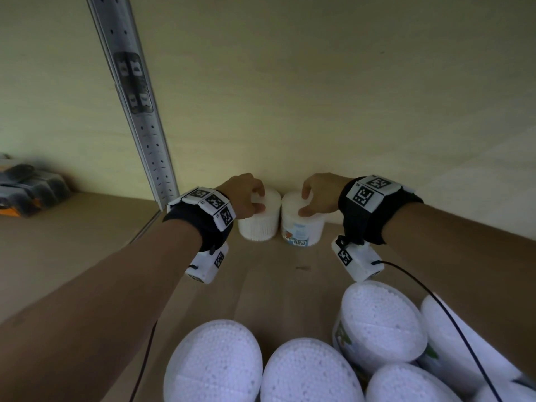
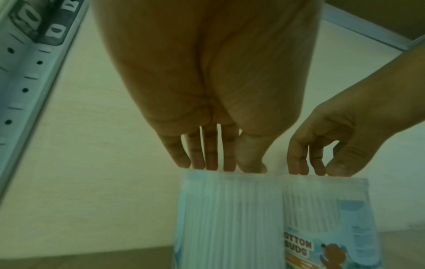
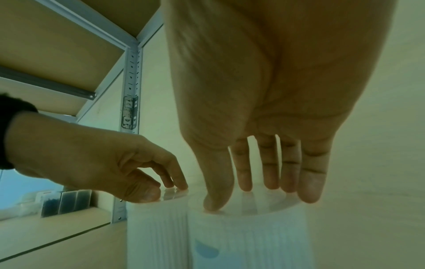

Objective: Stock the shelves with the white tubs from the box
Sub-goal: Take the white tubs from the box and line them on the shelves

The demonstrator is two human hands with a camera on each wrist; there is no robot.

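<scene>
At the shelf's near edge, a cluster of white tubs [image 1: 307,372] crowds the right half. Bare shelf board [image 1: 261,274] lies open behind them. At the back edge, against the rear wall [image 1: 290,97], two tubs stand side by side, touching. The left hand [image 1: 245,195] holds the left tub [image 1: 258,224] from above, its grip curled on the lid; the right hand [image 1: 320,194] likewise holds the labelled tub [image 1: 301,230]. A perforated upright [image 1: 139,111] stands left.

The head view looks forward and down along both forearms to the shelf's [image 1: 269,285] back edge, while each wrist view sits close under its own palm, facing along the fingers toward the back wall [image 2: 115,145], and all three share the two tubs [image 1: 258,219] standing there.
</scene>
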